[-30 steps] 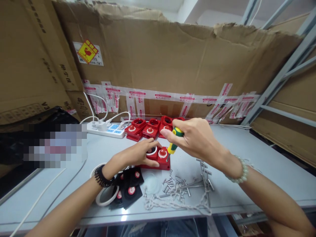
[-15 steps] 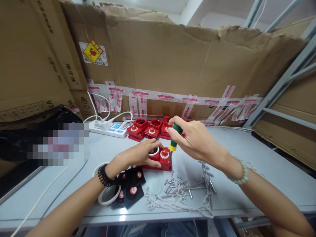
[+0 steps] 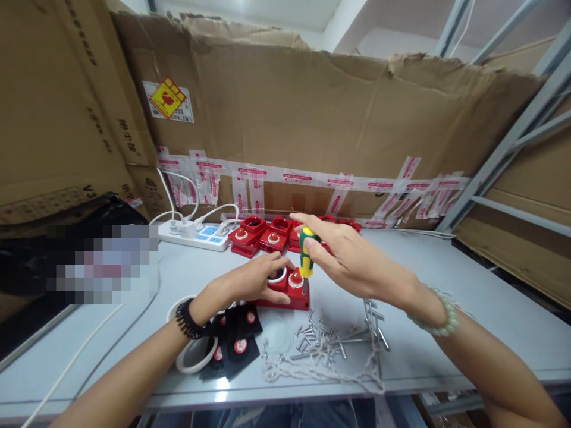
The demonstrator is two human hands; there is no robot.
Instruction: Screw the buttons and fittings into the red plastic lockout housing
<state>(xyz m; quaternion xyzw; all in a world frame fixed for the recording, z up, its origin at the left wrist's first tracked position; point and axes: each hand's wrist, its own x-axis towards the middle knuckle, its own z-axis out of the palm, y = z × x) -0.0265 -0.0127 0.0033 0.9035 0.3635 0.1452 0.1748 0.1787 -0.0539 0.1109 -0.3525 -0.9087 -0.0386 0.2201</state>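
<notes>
My left hand [image 3: 252, 280] lies over a red plastic unit [image 3: 292, 291] on the grey table [image 3: 468, 309], fingers curled round its left side and a white ring. My right hand [image 3: 348, 255] pinches a short green and yellow screwdriver [image 3: 306, 257] between thumb and fingers. The screwdriver stands nearly upright with its tip down on the right edge of the red unit.
More red units [image 3: 263, 233] stand in a row at the back beside a white power strip [image 3: 196, 233]. Loose screws and long nails [image 3: 339, 339] lie near the front edge, with black pieces [image 3: 234, 336] and a white ring [image 3: 194, 353] left of them. Cardboard [image 3: 312, 113] walls the back.
My right hand has turned the screwdriver from tilted to nearly upright and its fingers have stretched out more. My left hand has stayed on the red unit.
</notes>
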